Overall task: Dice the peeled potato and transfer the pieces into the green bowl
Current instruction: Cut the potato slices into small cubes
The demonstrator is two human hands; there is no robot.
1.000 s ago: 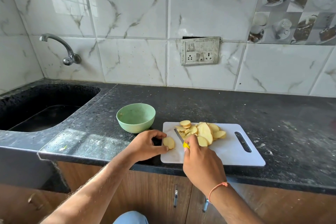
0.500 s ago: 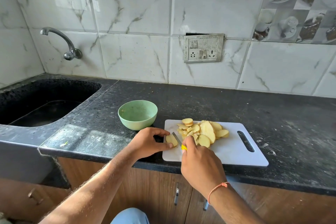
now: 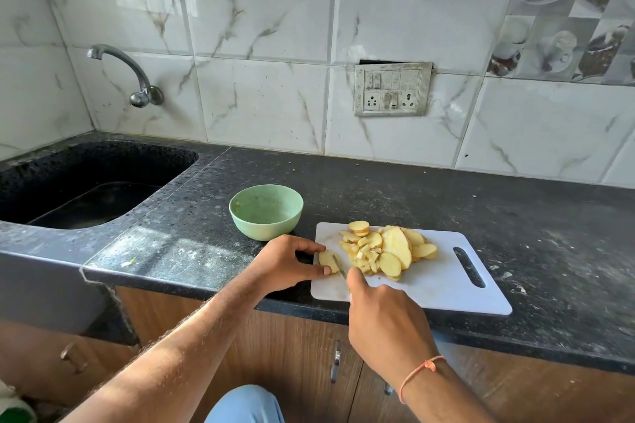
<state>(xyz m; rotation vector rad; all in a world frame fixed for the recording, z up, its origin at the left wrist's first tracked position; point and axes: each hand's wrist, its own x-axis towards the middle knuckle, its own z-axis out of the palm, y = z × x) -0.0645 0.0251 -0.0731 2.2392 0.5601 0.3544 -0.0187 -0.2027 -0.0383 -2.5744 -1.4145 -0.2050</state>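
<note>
A: Which step is being worked on?

B: Dicing, by my reading. The left hand (image 3: 287,263) is pinching a potato slice (image 3: 329,261) between thumb and forefinger at the cutting board's (image 3: 443,282) nine o'clock edge. The right hand (image 3: 385,314) is gripping a knife (image 3: 339,267), its blade sitting against that slice on its three o'clock side.

A: And the rest of the potato?

B: It is lying mid-board: a heap of small cubes (image 3: 364,256) with uncut slices (image 3: 398,245) leaning just beside them at three o'clock.

A: The green bowl (image 3: 265,211)?

B: It is sitting on the counter (image 3: 378,189) at the board's ten o'clock, near the left hand, and no potato is showing inside.

A: So what is the next move asking for?

B: Probably keeping the thumb clear while the blade is pressing down through the pinched slice. Several slices are waiting uncut, so the transfer looks some way off.
</note>
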